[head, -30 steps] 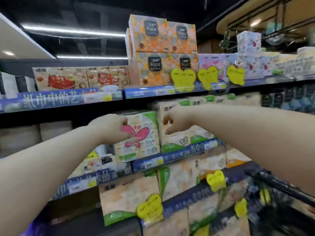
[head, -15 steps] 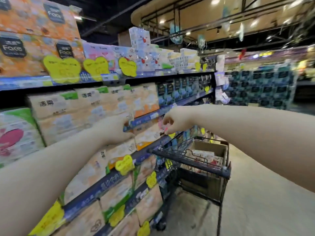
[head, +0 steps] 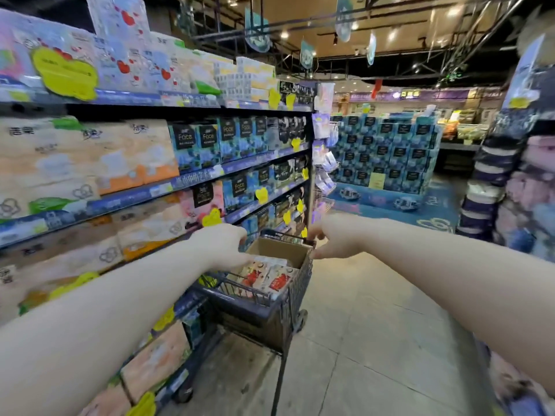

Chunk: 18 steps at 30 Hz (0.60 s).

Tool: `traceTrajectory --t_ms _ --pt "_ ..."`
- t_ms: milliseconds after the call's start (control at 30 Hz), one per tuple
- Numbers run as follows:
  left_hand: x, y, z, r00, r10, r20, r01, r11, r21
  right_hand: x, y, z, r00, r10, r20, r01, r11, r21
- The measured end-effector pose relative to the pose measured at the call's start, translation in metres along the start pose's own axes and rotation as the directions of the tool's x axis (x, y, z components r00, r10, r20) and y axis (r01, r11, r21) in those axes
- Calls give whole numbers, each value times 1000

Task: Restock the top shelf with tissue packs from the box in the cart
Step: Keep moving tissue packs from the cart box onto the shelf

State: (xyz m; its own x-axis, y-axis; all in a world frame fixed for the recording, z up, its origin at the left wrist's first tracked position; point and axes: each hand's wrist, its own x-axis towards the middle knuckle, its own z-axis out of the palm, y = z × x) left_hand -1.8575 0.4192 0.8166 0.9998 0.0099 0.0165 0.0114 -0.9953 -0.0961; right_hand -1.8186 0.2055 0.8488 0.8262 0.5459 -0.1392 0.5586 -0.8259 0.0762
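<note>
Just below the fingers of the left hand (head: 220,246) and right hand (head: 333,238), a brown cardboard box (head: 282,250) sits in a dark wire shopping cart (head: 258,318), red-and-white printed tissue packs (head: 265,277) lying inside. Left fingers curl out of sight above its left edge, grip untellable; right fingers, loosely bent, hold nothing beside its far corner

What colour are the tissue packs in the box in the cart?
Pale cream tissue packs with red and orange prints; the head view shows them.
</note>
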Motion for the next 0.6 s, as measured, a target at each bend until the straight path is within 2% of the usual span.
traceTrajectory --t_ms 267,433,600 --pt "97 64 60 995 -4 101 6 1000 -23 46 84 52 998 38 53 -42 997 62" --pt "181 76 99 995 -5 99 13 997 -81 102 135 72 995 68 67 -70 997 18" --pt "266 72 141 985 -26 173 60 978 -198 175 185 88 987 90 136 -83 995 -61"
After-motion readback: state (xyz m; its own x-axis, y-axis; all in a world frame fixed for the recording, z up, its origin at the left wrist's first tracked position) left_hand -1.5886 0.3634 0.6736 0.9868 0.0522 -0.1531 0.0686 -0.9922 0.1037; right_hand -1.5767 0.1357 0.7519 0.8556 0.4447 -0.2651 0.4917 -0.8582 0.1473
